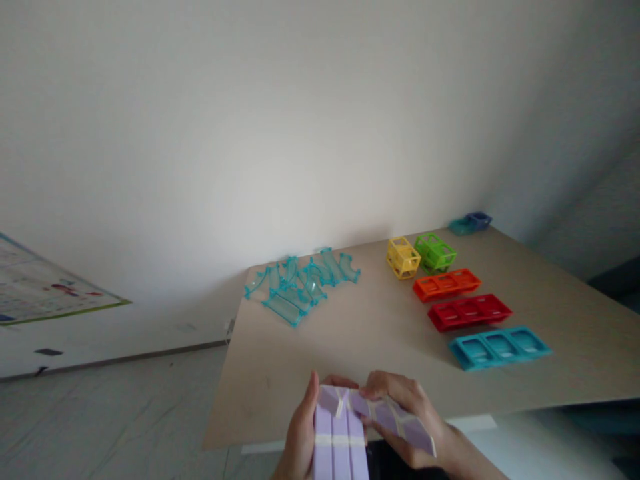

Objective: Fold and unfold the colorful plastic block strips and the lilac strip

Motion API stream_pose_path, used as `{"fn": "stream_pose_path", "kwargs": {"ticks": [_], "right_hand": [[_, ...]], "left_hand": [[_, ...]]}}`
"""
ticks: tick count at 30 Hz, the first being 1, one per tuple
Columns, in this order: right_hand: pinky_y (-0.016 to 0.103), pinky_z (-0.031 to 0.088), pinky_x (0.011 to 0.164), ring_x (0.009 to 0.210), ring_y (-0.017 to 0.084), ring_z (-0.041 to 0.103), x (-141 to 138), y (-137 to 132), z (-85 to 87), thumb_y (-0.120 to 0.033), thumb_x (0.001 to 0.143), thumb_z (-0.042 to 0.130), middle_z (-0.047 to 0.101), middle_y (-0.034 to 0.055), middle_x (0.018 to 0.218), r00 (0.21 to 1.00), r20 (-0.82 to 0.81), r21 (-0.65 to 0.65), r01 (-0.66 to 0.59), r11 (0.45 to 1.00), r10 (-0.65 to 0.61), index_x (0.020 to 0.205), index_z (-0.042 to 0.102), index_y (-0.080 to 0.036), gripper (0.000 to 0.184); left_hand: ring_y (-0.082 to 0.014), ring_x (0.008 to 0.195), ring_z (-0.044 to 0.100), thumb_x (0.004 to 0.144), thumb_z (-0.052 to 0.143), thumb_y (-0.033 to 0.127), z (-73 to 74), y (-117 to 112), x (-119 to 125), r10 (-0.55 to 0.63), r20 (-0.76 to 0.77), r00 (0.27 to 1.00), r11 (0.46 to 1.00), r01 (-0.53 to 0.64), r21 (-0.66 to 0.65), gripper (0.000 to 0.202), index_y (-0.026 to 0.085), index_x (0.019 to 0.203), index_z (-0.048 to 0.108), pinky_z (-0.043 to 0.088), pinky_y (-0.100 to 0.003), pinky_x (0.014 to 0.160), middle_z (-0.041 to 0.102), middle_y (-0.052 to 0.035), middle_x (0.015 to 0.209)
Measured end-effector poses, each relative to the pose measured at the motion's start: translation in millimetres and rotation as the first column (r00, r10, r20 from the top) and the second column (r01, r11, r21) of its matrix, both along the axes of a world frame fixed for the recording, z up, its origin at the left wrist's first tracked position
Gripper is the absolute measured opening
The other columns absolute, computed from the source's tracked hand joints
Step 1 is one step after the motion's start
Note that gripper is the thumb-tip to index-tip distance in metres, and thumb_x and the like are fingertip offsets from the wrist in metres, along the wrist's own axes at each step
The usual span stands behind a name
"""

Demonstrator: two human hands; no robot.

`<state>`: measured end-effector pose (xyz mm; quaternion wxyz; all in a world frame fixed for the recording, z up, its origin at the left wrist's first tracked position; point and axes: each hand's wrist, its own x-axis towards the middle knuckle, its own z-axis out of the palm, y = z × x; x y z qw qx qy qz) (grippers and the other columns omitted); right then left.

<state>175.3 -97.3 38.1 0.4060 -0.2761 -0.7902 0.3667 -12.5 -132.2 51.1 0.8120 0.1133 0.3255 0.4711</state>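
Note:
Both my hands are at the bottom middle, at the near edge of the table [360, 333]. My left hand [300, 437] is closed around the left side of a stack of purple plastic pieces [340, 440] with pale bands. With my right hand [405, 413] I grip the right side, where another purple piece [395, 420] angles away from the stack. Fingers of both hands curl over the top ends of the pieces.
On the table lie a pile of clear teal curved pieces [300, 283], a yellow frame block [403, 257], a green one [435, 252], flat orange [447, 285], red [470, 312] and teal [500, 347] blocks, and small blue-teal pieces [470, 223] at the far corner. A poster [40, 287] lies on the floor at left.

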Motion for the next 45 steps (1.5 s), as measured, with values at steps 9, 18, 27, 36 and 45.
{"fn": "stream_pose_path", "kwargs": {"ticks": [9,18,27,36,45], "right_hand": [[0.029,0.05,0.06,0.065,0.017,0.063,-9,-17,-8.4,-0.012,0.084,0.065,0.063,0.0028,0.075,0.972,-0.233,0.39,0.13,0.911,-0.039,0.113,0.053,-0.019,0.032],[0.033,0.054,0.069,0.078,0.02,0.064,-5,-25,-4.4,-0.017,0.086,0.067,0.064,0.0064,0.085,0.982,-0.186,0.39,0.09,0.916,-0.017,0.126,0.049,-0.02,0.044],[0.028,0.054,0.072,0.082,0.019,0.066,1,-23,13.2,-0.024,0.094,0.056,0.063,0.0093,0.093,0.992,-0.121,0.143,0.041,0.989,-0.024,0.129,0.052,-0.023,0.036],[0.028,0.051,0.068,0.081,0.02,0.064,-3,-8,-11.4,-0.031,0.088,0.065,0.063,0.008,0.091,0.991,-0.129,0.155,0.06,0.986,-0.04,0.116,0.055,-0.02,0.031],[0.028,0.053,0.071,0.082,0.019,0.064,-6,-23,-13.5,-0.018,0.09,0.061,0.062,0.0073,0.096,0.992,-0.124,0.121,0.021,0.992,-0.005,0.125,0.053,-0.024,0.036]], "left_hand": [[-0.024,0.082,0.059,0.081,0.051,0.069,-7.8,-17,-4,0.086,-0.146,0.985,0.902,-0.014,0.432,0.065,0.01,0.098,0.07,0.042,-0.031,0.073,0.067,-0.014,0.091],[-0.0222,0.078,0.058,0.075,0.058,0.071,3.8,-23,-5,0.073,-0.09,0.993,0.861,-0.017,0.509,0.071,0.014,0.117,0.063,0.043,-0.03,0.067,0.066,-0.0137,0.095],[-0.0203,0.067,0.063,0.093,0.036,0.06,7.9,-9,-1,-0.062,0.145,0.987,0.977,0.031,0.211,0.055,0.015,0.096,0.067,0.044,-0.031,0.063,0.067,-0.0095,0.078],[-0.0209,0.063,0.064,0.091,0.042,0.06,-2.1,-3,2,-0.024,0.141,0.99,0.993,0.007,0.118,0.049,0.017,0.089,0.066,0.044,-0.031,0.06,0.067,-0.0079,0.075],[-0.0208,0.065,0.062,0.09,0.045,0.06,-3.3,-13,-6,-0.032,0.117,0.993,0.981,0.008,0.196,0.048,0.017,0.09,0.066,0.041,-0.031,0.065,0.066,-0.0082,0.075]]}}
